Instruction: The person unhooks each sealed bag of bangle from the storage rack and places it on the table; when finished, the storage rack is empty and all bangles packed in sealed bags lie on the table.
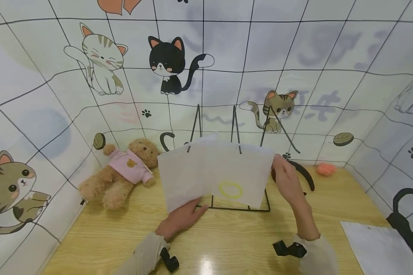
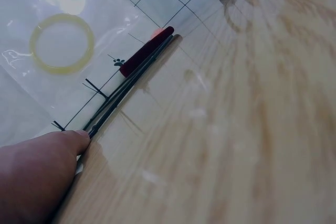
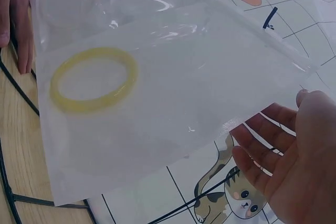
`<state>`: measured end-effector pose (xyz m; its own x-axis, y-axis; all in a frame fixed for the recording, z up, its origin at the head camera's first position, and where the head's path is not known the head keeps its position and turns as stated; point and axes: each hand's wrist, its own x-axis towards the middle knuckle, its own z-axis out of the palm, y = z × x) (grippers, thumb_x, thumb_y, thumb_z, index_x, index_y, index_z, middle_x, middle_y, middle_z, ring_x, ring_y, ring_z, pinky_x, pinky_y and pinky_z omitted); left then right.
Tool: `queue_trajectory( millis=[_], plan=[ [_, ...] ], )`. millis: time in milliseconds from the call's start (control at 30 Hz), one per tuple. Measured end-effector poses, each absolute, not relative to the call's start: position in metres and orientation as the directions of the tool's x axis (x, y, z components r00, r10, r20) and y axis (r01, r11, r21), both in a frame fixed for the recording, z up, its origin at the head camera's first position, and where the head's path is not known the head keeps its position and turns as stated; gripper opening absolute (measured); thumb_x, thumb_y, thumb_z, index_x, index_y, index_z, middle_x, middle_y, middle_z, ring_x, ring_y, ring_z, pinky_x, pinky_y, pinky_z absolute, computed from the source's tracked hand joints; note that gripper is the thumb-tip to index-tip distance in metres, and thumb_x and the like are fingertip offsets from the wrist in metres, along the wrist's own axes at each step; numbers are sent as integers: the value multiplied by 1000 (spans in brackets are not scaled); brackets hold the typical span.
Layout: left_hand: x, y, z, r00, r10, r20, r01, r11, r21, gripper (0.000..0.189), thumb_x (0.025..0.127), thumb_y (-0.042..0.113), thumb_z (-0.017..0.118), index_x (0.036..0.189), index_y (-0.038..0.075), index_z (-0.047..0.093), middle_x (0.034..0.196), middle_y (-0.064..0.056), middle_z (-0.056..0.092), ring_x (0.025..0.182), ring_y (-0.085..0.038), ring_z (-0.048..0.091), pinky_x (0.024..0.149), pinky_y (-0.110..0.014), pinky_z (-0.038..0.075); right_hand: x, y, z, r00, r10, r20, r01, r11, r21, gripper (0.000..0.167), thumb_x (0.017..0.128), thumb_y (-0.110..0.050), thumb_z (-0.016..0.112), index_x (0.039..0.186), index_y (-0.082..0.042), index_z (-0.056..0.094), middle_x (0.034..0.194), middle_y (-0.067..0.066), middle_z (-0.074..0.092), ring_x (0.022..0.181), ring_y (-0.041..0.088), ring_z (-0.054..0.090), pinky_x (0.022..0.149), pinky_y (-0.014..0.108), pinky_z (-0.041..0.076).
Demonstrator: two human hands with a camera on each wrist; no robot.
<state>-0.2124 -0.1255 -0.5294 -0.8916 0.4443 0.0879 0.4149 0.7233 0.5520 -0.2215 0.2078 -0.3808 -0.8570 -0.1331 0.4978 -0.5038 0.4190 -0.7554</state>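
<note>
A black wire rack (image 1: 239, 209) with upright hooks stands on the table. From its hooks hang clear plastic bags; the right one (image 1: 251, 164) holds a yellow ring (image 3: 94, 80), and a pale ring shows faintly in the bag behind. My left hand (image 1: 182, 219) grips the rack's base at its front left, thumb (image 2: 63, 142) at the wire, while the bag covers part of the fingers in the head view. Up at the bag's right edge is my right hand (image 1: 289, 181). Its fingers (image 3: 270, 135) touch the edge from beneath, with the thumb apart from them.
A teddy bear (image 1: 130, 170) in a pink shirt leans at the back left. Behind the right hand lies a dark curved band (image 1: 304, 175), with a fluffy orange thing (image 1: 326, 169) beyond. A white sheet (image 1: 378, 248) lies front right. Cat-print cloth walls (image 1: 223, 88) enclose the table.
</note>
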Motion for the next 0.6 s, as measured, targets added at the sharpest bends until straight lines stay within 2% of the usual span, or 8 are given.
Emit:
queue_trajectory(
  millis=[167, 267, 433, 600],
  plan=[
    [-213, -127, -530, -883, 463, 77, 416, 696, 585, 67, 106, 53, 38, 161, 24, 14, 167, -2, 17, 153, -23, 18, 121, -47, 27, -217, 205, -377, -862, -136, 488, -501, 374, -781, 51, 112, -35, 19, 114, -8, 62, 106, -12, 63, 100, 4, 58, 95, 31, 42],
    [-213, -126, -531, -887, 455, 80, 413, 702, 581, 67, 106, 52, 38, 161, 23, 16, 167, -4, 19, 153, -25, 20, 119, -49, 29, -214, 202, -378, -844, -128, 521, -533, 316, -785, 47, 111, -36, 24, 114, -8, 62, 107, -12, 62, 100, 4, 57, 94, 30, 42],
    [-213, -125, -530, -891, 442, 108, 422, 715, 557, 66, 105, 52, 40, 161, 27, 16, 166, -2, 21, 152, -23, 22, 119, -47, 31, -212, 196, -375, -784, -131, 607, -620, 208, -757, 33, 109, -24, 41, 117, 2, 59, 103, -4, 60, 92, 11, 54, 80, 22, 44],
    [-211, -126, -529, -890, 438, 129, 435, 730, 527, 66, 105, 51, 42, 161, 26, 18, 166, -4, 24, 152, -26, 24, 118, -48, 31, -205, 188, -369, -817, -86, 570, -573, 232, -786, 18, 105, -9, 50, 116, 3, 58, 108, -7, 62, 97, 8, 60, 82, 18, 49]
  ],
)
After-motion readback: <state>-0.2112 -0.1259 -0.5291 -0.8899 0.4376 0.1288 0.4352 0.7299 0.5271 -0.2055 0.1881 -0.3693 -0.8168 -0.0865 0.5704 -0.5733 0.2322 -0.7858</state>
